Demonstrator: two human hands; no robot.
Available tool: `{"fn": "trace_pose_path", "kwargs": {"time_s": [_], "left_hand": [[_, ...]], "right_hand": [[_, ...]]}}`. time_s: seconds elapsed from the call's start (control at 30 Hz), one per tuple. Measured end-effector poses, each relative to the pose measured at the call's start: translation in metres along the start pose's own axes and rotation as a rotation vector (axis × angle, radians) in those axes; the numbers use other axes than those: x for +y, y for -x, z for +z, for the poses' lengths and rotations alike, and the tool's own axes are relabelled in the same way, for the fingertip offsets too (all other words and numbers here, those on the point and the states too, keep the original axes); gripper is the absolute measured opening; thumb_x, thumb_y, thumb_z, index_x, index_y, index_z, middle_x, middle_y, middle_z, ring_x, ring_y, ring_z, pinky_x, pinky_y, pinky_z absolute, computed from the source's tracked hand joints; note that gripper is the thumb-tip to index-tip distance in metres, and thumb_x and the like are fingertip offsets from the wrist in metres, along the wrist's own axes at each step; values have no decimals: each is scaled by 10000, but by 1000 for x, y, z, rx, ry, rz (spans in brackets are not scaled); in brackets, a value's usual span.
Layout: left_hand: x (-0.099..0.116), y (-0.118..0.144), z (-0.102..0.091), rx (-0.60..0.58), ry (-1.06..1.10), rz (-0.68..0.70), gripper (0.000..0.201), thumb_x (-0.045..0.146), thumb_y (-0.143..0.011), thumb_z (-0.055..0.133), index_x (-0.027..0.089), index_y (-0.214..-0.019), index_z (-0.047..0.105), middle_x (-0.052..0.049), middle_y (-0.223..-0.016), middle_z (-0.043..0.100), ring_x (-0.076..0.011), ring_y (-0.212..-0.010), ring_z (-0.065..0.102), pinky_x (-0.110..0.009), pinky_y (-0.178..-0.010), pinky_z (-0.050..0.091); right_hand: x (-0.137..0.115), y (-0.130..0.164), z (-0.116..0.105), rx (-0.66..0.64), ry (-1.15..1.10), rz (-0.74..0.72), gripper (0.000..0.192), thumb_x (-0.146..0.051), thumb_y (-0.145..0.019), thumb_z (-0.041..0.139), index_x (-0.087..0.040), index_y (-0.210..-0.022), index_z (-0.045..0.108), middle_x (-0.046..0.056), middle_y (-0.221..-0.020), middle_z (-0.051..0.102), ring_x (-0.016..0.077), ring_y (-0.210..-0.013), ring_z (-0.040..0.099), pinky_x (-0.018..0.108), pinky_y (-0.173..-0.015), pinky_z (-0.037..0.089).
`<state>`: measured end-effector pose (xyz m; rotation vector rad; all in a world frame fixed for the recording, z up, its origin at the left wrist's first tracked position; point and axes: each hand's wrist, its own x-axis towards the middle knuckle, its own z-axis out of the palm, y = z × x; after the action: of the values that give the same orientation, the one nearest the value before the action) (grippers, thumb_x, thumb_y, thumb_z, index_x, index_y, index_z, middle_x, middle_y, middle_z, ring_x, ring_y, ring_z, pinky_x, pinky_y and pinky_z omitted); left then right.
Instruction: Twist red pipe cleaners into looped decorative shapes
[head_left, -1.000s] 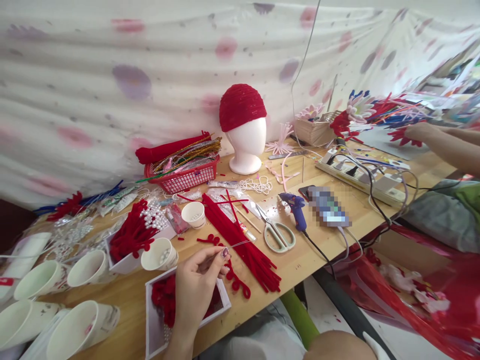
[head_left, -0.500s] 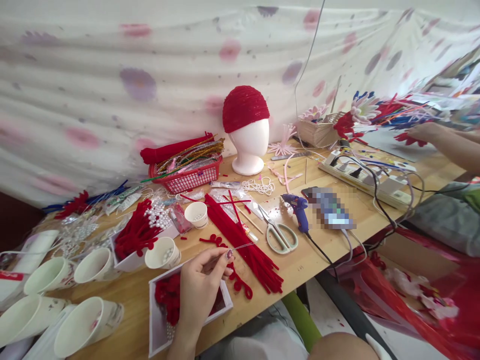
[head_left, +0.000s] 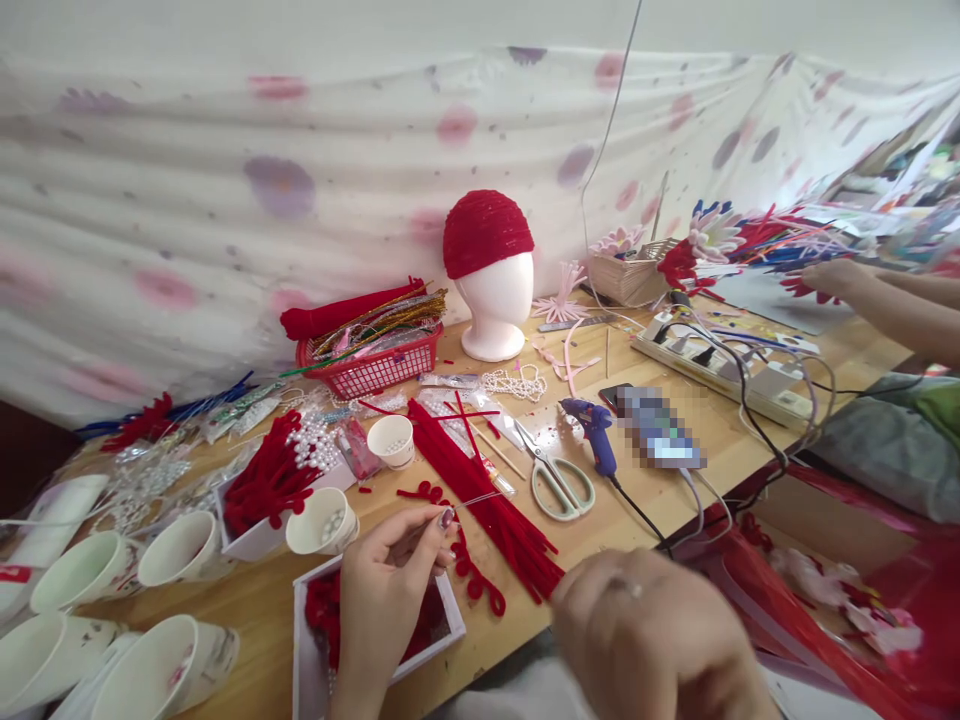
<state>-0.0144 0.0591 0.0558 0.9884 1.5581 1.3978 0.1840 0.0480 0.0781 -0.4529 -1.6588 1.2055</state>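
My left hand [head_left: 397,575] is closed in a pinch on a thin silvery wire [head_left: 477,499], whose free end points right above a bundle of red pipe cleaners [head_left: 487,500]. My right hand [head_left: 652,635], slightly blurred, hangs at the table's front edge with its fingers curled; whatever may be in them is hidden. Beside the left hand lies a curled red pipe-cleaner piece [head_left: 476,578]. Under that hand stands a white box [head_left: 300,650] with red fuzzy pieces inside. A paper cup [head_left: 322,520] of white beads is just behind.
Scissors [head_left: 561,485], a blue glue gun [head_left: 596,435] and a phone [head_left: 660,430] lie to the right, near a power strip [head_left: 720,375]. A foam head [head_left: 495,300] in a red cap stands behind, next to a red basket [head_left: 382,372]. Another person's hand [head_left: 832,280] works at far right.
My right hand has come into view at the lower right, its fingers curled. The left hand keeps its pinch on the wire, and the view has tilted up slightly.
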Motion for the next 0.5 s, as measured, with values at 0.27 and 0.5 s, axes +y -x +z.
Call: {"fn": "trace_pose_path", "kwargs": {"time_s": [0.27,0.5], "left_hand": [[-10,-13,-10,-38,-29,49,173,354,-738,768,187,-780,779,-4,-609,748,-147,-482,665,-205,-460,558],[-10,-15,-10,-60,-31,61,172,348,-743,755,181,-777,778,-6,-583,735,-162,-479,679,-215,-458,561]], "right_hand": [[95,2,-62,365,1227,559,205,-298,-910,533,-151,-984,654,139,-952,702,278,-843,659,373,-738,488],[129,1,-63,272,1433,707,137,-241,-878,576,-124,-849,641,222,-880,674,380,-905,631,443,-785,458]]}}
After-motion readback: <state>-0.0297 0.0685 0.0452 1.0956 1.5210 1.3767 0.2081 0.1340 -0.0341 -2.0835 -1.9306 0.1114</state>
